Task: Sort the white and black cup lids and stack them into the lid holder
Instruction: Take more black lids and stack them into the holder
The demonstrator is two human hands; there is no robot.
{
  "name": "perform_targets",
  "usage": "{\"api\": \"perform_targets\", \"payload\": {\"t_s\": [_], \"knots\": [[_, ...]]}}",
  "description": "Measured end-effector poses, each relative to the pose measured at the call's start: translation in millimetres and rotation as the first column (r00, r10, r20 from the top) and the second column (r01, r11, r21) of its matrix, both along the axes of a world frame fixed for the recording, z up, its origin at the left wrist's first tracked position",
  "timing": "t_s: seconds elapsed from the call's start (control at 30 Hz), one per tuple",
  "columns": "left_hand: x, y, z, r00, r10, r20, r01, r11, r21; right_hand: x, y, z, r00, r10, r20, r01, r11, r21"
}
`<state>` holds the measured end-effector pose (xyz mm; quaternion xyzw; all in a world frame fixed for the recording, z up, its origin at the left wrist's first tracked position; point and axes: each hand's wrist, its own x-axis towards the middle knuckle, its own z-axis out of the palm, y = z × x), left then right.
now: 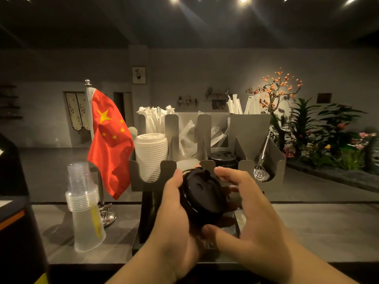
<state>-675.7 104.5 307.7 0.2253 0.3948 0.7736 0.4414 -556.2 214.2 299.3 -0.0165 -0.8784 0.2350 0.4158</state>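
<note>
Gripping a short stack of black lids (pixel 202 193) in front of the lid holder (pixel 274 158), the left hand (pixel 174 214) is cupping it from below and the side, while the right hand (pixel 252 206) is spreading loosely around its right edge, thumb under the bottom rim. White lids (pixel 151 156) are already filling the left slot, and a low black pile (pixel 223 158) is sitting in the slot right of centre. Squaring the rims so they nest evenly looks wise before lowering them; tilting the stack upright over that black pile and letting the slot walls guide it should keep lids from slipping sideways.
</note>
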Motion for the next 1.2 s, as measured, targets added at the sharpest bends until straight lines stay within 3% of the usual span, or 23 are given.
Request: {"api": "perform_targets", "payload": {"t_s": [0.2,0.27,0.3,0.33,0.4,0.47,0.5,0.53,0.6,0.7,0.8,1.03,1.2], "knots": [[-15,17,13,0.992,0.037,-0.125,-0.041,0.999,-0.028,-5,24,13,0.996,0.007,-0.085,0.009,0.981,0.191],[-21,22,22,0.944,0.113,-0.310,-0.120,0.993,-0.004,-12,39,26,0.988,-0.055,-0.142,0.092,0.960,0.266],[-26,25,27,0.868,0.180,-0.462,-0.197,0.980,0.011,-16,48,36,0.980,-0.121,-0.159,0.163,0.944,0.288],[-32,26,31,0.733,0.252,-0.632,-0.303,0.953,0.029,-19,58,47,0.969,-0.192,-0.157,0.229,0.935,0.272],[-48,29,39,0.318,0.333,-0.888,-0.498,0.855,0.143,-25,80,68,0.942,-0.326,-0.085,0.337,0.916,0.219],[-60,34,47,-0.103,0.238,-0.966,-0.574,0.779,0.253,-33,101,81,0.887,-0.462,0.004,0.439,0.845,0.306],[-64,36,52,-0.253,0.126,-0.959,-0.601,0.757,0.258,-37,110,84,0.857,-0.514,0.045,0.464,0.805,0.370],[-67,38,56,-0.340,0.000,-0.940,-0.634,0.738,0.230,-41,115,87,0.831,-0.550,0.084,0.467,0.772,0.432],[-78,43,61,-0.394,-0.197,-0.898,-0.684,0.715,0.143,-48,119,89,0.790,-0.599,0.134,0.450,0.713,0.538],[-91,48,59,-0.405,-0.341,-0.848,-0.704,0.708,0.052,-55,118,91,0.760,-0.639,0.115,0.445,0.642,0.624],[-97,52,50,-0.364,-0.280,-0.889,-0.687,0.725,0.053,-60,115,91,0.757,-0.643,0.116,0.435,0.628,0.645],[-104,58,30,-0.502,-0.226,-0.835,-0.667,0.716,0.207,-65,123,82,0.756,-0.638,0.143,0.416,0.638,0.648],[-107,59,27,-0.504,-0.183,-0.844,-0.654,0.719,0.235,-65,132,74,0.817,-0.545,0.191,0.357,0.737,0.574]]}}
